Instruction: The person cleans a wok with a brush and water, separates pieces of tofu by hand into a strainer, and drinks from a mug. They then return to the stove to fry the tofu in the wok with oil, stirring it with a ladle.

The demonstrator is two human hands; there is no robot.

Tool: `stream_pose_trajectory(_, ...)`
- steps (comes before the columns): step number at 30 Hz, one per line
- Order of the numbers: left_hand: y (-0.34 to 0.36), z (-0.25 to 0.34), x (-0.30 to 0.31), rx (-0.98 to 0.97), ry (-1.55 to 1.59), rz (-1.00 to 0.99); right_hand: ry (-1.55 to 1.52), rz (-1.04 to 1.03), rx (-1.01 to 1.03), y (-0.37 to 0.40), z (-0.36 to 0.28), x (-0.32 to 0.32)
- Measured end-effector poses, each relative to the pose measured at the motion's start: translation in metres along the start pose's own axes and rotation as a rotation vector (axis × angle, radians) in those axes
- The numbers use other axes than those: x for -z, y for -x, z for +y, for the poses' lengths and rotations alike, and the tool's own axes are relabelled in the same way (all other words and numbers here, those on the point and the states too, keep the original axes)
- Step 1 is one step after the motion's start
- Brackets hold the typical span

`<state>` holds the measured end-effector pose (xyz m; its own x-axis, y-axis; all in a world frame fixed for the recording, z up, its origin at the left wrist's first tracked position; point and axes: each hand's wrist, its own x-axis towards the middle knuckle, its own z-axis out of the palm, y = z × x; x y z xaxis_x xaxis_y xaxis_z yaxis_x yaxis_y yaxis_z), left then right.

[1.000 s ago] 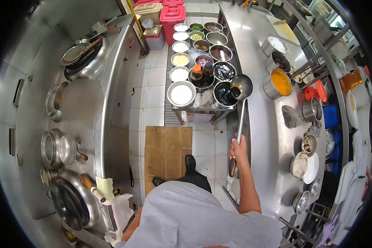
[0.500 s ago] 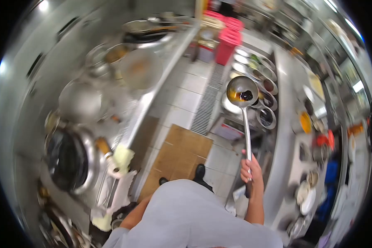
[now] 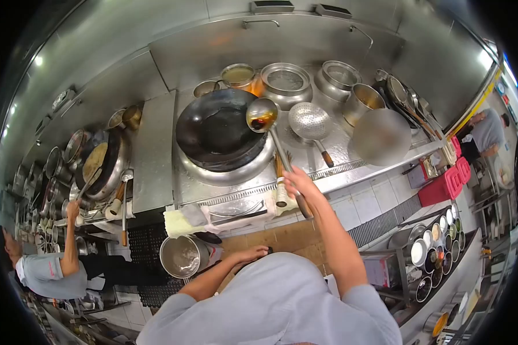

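My right hand [image 3: 302, 187] grips the handle of a metal ladle [image 3: 263, 114]. Dark and amber liquid sits in its bowl, which hovers over the right rim of a large black wok [image 3: 213, 129]. The wok leans on a steel ring on the stove. Low in front of my body is my left hand [image 3: 253, 253], its fingers drawn together by a small black thing [image 3: 269, 250] that I cannot make out. Right of the ladle lies a perforated strainer [image 3: 309, 121]. A bamboo brush [image 3: 281, 192] with a wrapped handle rests beside my right hand.
Steel pots [image 3: 285, 77] line the back of the stove, with flame near one. A bucket [image 3: 184, 256] stands at the lower left. At the left, another person [image 3: 52, 267] works at a wok. Ingredient containers [image 3: 437, 247] and red bins [image 3: 443, 184] are on the right.
The view has swung from the aisle and ingredient containers round to the stove. The ladle, still in my right hand with its liquid, is now over the wok's rim. My left hand has come into view.
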<state>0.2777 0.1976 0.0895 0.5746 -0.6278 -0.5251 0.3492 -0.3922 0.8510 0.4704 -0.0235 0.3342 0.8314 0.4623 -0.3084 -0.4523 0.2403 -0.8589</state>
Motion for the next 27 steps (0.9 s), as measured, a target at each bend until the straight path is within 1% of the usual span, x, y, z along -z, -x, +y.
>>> stream_pose_trajectory(1,0.013,0.014,0.003,-0.003,0.000,0.006,0.259,0.086,0.017,-0.032,0.001,-0.011)
stream_pose_trajectory(2,0.028,0.034,0.007,-0.029,0.098,0.107,0.520,0.174,0.037,-0.061,0.004,-0.021)
stream_pose_trajectory(3,0.041,0.049,0.006,-0.054,0.200,0.208,0.525,0.167,0.036,-0.089,0.012,-0.027)
stream_pose_trajectory(4,0.051,0.058,0.007,-0.057,0.206,0.217,0.704,0.254,0.036,-0.116,0.021,-0.031)
stream_pose_trajectory(5,0.059,0.064,0.008,-0.091,0.232,0.285,0.885,0.339,0.039,-0.127,0.022,-0.041)
stream_pose_trajectory(6,0.066,0.070,0.009,-0.127,0.257,0.356,0.894,0.326,0.045,-0.133,0.022,-0.048)
stream_pose_trajectory(7,0.072,0.073,0.008,-0.133,0.264,0.371,0.662,0.217,-0.038,-0.139,0.023,-0.054)
stream_pose_trajectory(8,0.076,0.076,0.005,-0.141,0.298,0.443,0.434,0.108,-0.124,-0.144,0.022,-0.061)
stream_pose_trajectory(9,0.079,0.078,0.002,-0.147,0.333,0.515,0.447,0.095,-0.126,-0.145,0.019,-0.063)
stream_pose_trajectory(11,0.085,0.086,-0.008,-0.134,0.397,0.545,0.575,0.026,-0.128,-0.146,0.011,-0.058)
stream_pose_trajectory(12,0.086,0.089,-0.011,-0.112,0.451,0.559,0.688,0.059,-0.084,-0.142,0.012,-0.057)
stream_pose_trajectory(13,0.087,0.088,-0.013,-0.110,0.462,0.565,0.693,0.051,-0.092,-0.148,0.019,-0.055)
stream_pose_trajectory(15,0.086,0.094,-0.013,-0.149,0.465,0.323,1.145,0.240,0.052,-0.148,0.022,-0.054)
stream_pose_trajectory(16,0.081,0.098,-0.012,-0.146,0.465,0.322,1.148,0.221,-0.014,-0.147,0.018,-0.048)
stream_pose_trajectory(17,0.080,0.107,-0.012,-0.207,0.308,0.283,1.141,0.224,-0.019,-0.133,0.004,-0.050)
stream_pose_trajectory(18,0.078,0.117,-0.012,-0.266,0.150,0.241,1.273,0.192,0.046,-0.122,-0.012,-0.047)
stream_pose_trajectory(19,0.076,0.128,-0.011,-0.261,0.147,0.238,1.404,0.157,0.117,-0.116,-0.022,-0.039)
stream_pose_trajectory(20,0.073,0.141,-0.010,-0.254,0.069,0.250,1.529,0.216,0.379,-0.135,0.001,-0.003)
stream_pose_trajectory(21,0.071,0.155,-0.009,-0.247,-0.011,0.264,1.525,0.220,0.385,-0.117,-0.018,-0.004)
stream_pose_trajectory(22,0.069,0.169,-0.010,-0.244,-0.020,0.261,1.160,0.125,0.197,-0.095,-0.040,-0.002)
stream_pose_trajectory(23,0.067,0.184,-0.013,-0.218,0.073,0.268,0.785,0.043,0.021,-0.078,-0.056,0.003)
stream_pose_trajectory(24,0.060,0.196,-0.016,-0.189,0.164,0.264,0.700,0.073,0.014,-0.071,-0.059,0.020)
stream_pose_trajectory(25,0.049,0.201,-0.019,-0.189,0.145,0.230,0.687,0.110,0.019,-0.067,-0.055,0.040)
stream_pose_trajectory(27,0.031,0.207,-0.020,-0.271,0.232,0.181,1.239,0.543,0.438,-0.064,-0.029,0.087)
